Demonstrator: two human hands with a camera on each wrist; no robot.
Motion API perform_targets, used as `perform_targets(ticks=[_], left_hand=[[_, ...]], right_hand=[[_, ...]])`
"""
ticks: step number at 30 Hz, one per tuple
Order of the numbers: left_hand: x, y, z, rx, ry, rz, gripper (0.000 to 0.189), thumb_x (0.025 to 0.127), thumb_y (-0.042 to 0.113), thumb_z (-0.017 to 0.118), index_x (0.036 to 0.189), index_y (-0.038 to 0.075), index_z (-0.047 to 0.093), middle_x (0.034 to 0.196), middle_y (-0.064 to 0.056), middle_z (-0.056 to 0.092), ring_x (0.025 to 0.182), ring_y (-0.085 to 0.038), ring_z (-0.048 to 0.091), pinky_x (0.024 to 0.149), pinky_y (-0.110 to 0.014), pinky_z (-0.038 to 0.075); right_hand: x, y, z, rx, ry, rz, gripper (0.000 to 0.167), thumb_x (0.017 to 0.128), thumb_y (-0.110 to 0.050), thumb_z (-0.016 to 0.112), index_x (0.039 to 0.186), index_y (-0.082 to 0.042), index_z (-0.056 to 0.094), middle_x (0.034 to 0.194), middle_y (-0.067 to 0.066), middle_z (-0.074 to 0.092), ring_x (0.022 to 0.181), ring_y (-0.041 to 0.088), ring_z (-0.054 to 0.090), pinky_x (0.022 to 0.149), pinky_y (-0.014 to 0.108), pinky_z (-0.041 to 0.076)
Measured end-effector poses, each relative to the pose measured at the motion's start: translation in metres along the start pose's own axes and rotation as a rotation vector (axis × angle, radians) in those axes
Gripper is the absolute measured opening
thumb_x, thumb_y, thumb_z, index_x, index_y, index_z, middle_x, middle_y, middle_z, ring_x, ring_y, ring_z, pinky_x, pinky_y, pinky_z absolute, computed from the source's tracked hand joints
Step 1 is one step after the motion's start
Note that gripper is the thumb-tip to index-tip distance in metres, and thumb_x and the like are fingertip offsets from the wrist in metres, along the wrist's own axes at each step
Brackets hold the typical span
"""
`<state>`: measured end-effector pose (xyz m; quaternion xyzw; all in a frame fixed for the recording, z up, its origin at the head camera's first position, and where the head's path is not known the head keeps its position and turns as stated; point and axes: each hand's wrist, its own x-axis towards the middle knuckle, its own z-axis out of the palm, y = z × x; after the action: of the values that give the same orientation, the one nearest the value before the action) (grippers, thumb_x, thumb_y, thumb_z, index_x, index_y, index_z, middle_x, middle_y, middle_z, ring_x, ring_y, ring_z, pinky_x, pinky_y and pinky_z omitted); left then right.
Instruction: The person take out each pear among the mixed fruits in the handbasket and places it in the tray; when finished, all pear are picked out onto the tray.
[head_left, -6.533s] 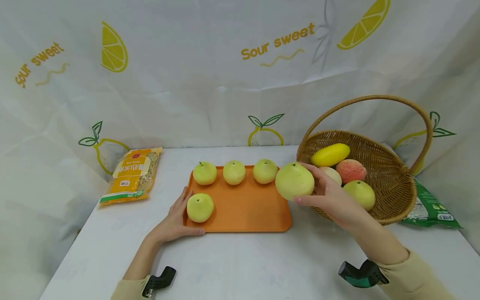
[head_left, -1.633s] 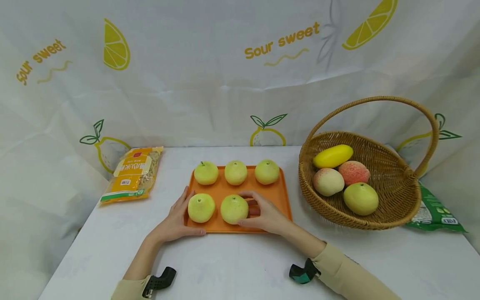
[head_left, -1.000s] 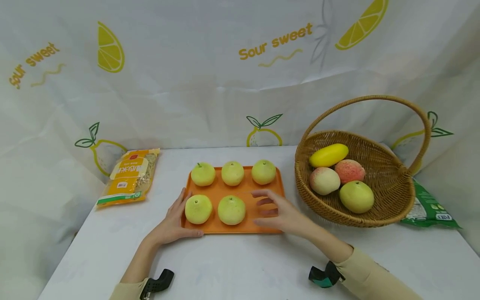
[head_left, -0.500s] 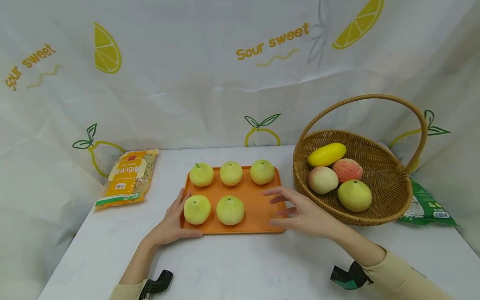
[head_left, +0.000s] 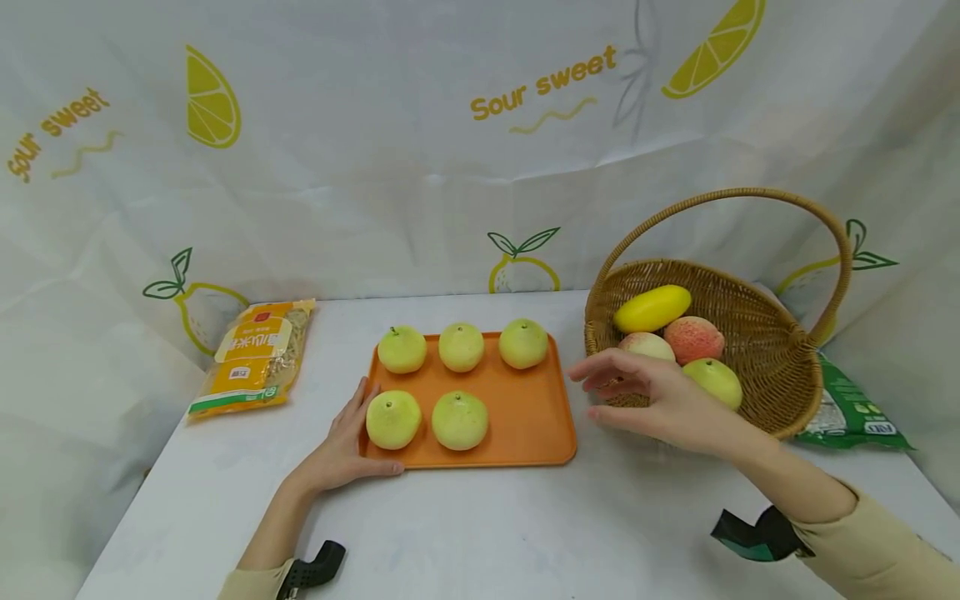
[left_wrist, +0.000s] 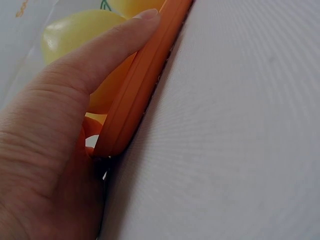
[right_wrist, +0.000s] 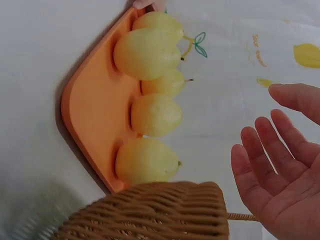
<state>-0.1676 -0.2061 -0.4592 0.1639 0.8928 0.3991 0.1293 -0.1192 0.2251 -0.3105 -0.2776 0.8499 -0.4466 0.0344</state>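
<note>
My left hand (head_left: pixel 341 446) rests at the front left corner of the orange tray (head_left: pixel 517 425). Its thumb lies straight along the front rim in the left wrist view, and its fingers run up the left side. On the tray sit round yellow-green fruits with short stems: three in the back row, then a front left fruit (head_left: pixel 393 419) and a front middle fruit (head_left: pixel 460 421). Holding nothing, my right hand (head_left: pixel 667 404) hovers before the wicker basket (head_left: pixel 780 367), fingers loosely bent. It partly covers a pale peach (head_left: pixel 647 344) and a yellow-green fruit (head_left: pixel 716 382) there.
A yellow elongated fruit (head_left: pixel 652 308) and a red peach (head_left: pixel 694 339) also lie in the basket, under its tall handle (head_left: pixel 750 193). Behind it is a green packet (head_left: pixel 855 412). An orange-and-yellow grain bag (head_left: pixel 255 358) lies on the left. A printed cloth hangs behind the table.
My right hand set a yellow-green fruit down in the tray's front middle, let go of it and moved right to the basket. The left hand has stayed at the tray's corner.
</note>
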Motion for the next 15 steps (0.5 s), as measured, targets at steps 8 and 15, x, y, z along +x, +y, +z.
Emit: perform_targets(ticks=[8,15], left_hand=[[-0.001,-0.001,0.000,-0.004,0.001,-0.005,0.128,0.067,0.051,0.086,0.158,0.020,0.003,0.163,-0.005,-0.012,0.145,-0.041,-0.004,0.106,-0.072,0.008],[0.000,-0.001,0.001,-0.004,0.001,-0.001,0.127,0.067,0.052,0.086,0.158,0.020,0.004,0.163,-0.005,-0.012,0.145,-0.041,-0.004,0.106,-0.072,0.007]], right_hand=[[-0.001,-0.001,-0.035,-0.173,-0.058,-0.051,0.030,0.087,-0.013,0.075,0.115,-0.017,0.066,0.109,-0.007,0.066,0.097,0.011,0.062,0.078,0.027,0.055],[-0.001,0.010,-0.070,-0.295,-0.139,-0.015,0.034,0.088,-0.015,0.074,0.118,-0.023,0.064,0.113,-0.012,0.063,0.094,0.008,0.062,0.078,0.029,0.055]])
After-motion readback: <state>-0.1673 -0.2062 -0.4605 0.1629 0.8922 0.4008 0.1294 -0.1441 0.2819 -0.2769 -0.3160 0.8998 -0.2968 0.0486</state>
